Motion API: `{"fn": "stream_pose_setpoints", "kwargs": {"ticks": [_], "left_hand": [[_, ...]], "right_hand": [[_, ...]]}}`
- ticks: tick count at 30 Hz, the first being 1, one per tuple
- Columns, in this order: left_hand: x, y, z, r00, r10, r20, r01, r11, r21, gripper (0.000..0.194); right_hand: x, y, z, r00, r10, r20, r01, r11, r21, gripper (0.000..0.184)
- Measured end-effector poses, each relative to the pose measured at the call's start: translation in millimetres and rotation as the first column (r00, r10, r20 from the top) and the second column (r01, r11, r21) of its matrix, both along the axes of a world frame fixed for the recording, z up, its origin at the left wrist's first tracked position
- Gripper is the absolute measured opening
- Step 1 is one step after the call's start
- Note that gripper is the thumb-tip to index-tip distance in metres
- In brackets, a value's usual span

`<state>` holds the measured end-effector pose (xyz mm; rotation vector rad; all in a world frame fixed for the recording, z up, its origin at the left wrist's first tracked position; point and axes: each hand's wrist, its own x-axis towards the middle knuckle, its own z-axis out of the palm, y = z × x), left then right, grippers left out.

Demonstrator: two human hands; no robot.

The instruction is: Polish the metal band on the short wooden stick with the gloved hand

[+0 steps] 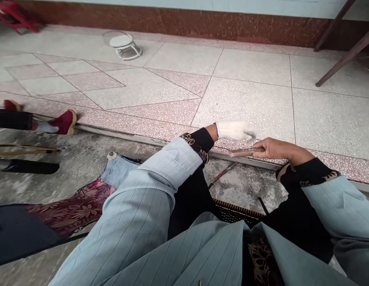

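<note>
My left hand (pixel 235 130) wears a white knit glove and reaches out over the tiled floor; its fingers curl near the far end of a thin brownish strip (pixel 245 151). My right hand (pixel 275 149) is bare and pinches that strip between thumb and fingers, holding it level just under the gloved hand. Whether the glove grips the strip I cannot make out. Both arms are in pale blue striped sleeves with black embroidered cuffs. A thin stick (pixel 222 174) lies on the concrete below the hands.
A dark woven basket (pixel 236 212) sits by my lap. Another person's feet in red shoes (pixel 63 121) lie at the left, beside long sticks (pixel 23 150). Floral cloth (pixel 71 208) lies at lower left. A small white stool (pixel 123 43) and dark table legs (pixel 342 51) stand further off.
</note>
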<state>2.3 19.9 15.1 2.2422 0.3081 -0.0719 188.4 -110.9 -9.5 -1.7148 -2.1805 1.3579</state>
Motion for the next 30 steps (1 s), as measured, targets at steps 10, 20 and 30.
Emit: {"fn": "stream_pose_setpoints", "kwargs": {"ticks": [10, 20, 30], "left_hand": [[1.3, 1.1, -23.1, 0.999, -0.018, -0.050, 0.006, 0.970, -0.242, 0.033], [6.6, -20.1, -29.8, 0.986, -0.129, -0.104, 0.100, 0.965, -0.244, 0.032], [7.0, 3.0, -20.4, 0.991, -0.131, 0.000, 0.131, 0.990, -0.057, 0.023]], "right_hand": [[1.0, -7.7, 31.7, 0.943, -0.302, -0.141, 0.327, 0.920, 0.218, 0.030], [31.7, 5.8, 13.1, 0.752, -0.650, 0.107, 0.567, 0.722, 0.396, 0.030], [13.1, -4.7, 8.7, 0.995, 0.096, 0.000, -0.096, 0.993, -0.068, 0.030]]}}
